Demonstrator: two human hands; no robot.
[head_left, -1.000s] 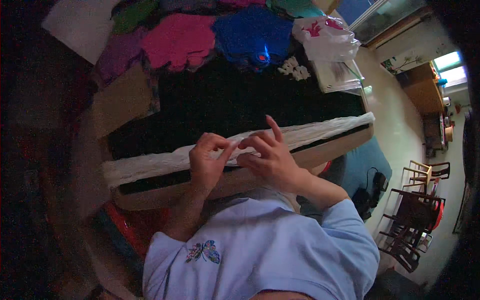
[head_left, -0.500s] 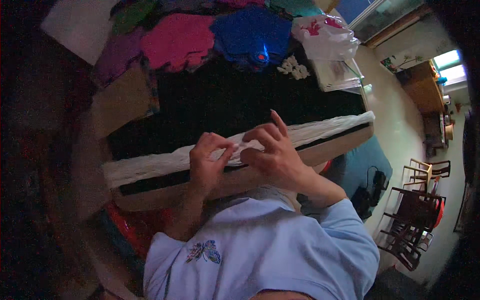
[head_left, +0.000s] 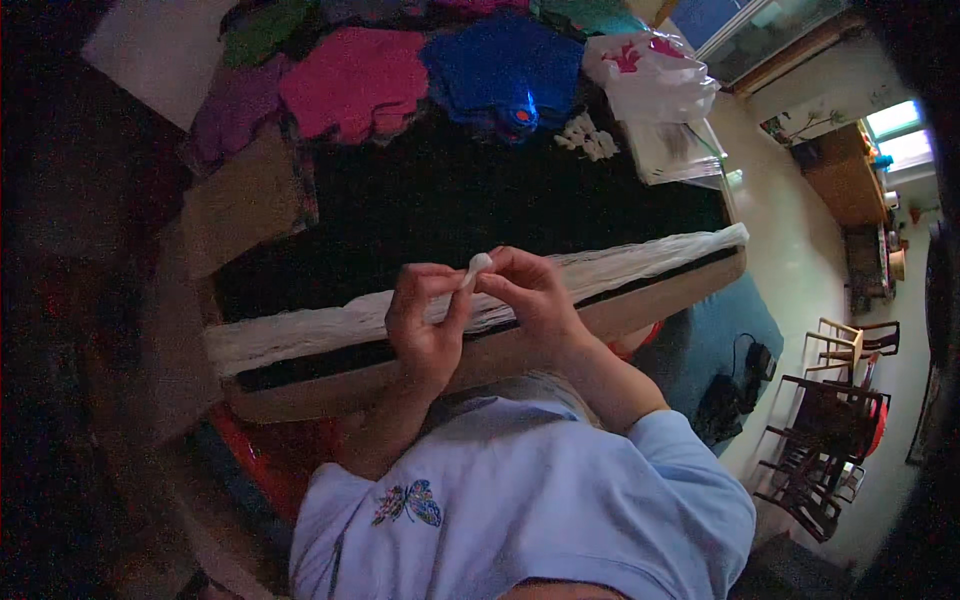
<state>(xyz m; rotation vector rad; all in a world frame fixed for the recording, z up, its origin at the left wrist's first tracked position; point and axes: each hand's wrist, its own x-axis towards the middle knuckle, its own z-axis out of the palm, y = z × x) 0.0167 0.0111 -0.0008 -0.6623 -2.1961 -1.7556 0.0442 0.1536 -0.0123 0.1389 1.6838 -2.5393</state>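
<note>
Between my two hands is a small white piece with a rounded top and a narrow lower end; its exact kind is unclear. My left hand pinches it from the left with thumb and forefinger. From the other side, the fingertips of my right hand close on the same piece. Just under the hands, a long bundle of white threads stretches along the front of the table, partly hidden by my fingers. The black tabletop cloth spreads out beyond it.
Pink pieces and blue pieces lie in stacks at the back. Near them sit a small white cluster and a white plastic bag. A cardboard piece is at left; dark chairs stand at right.
Both hands have come together and turned upward over the thread bundle. The rounded white piece now shows between their fingertips. My right hand's raised finger has folded in.
</note>
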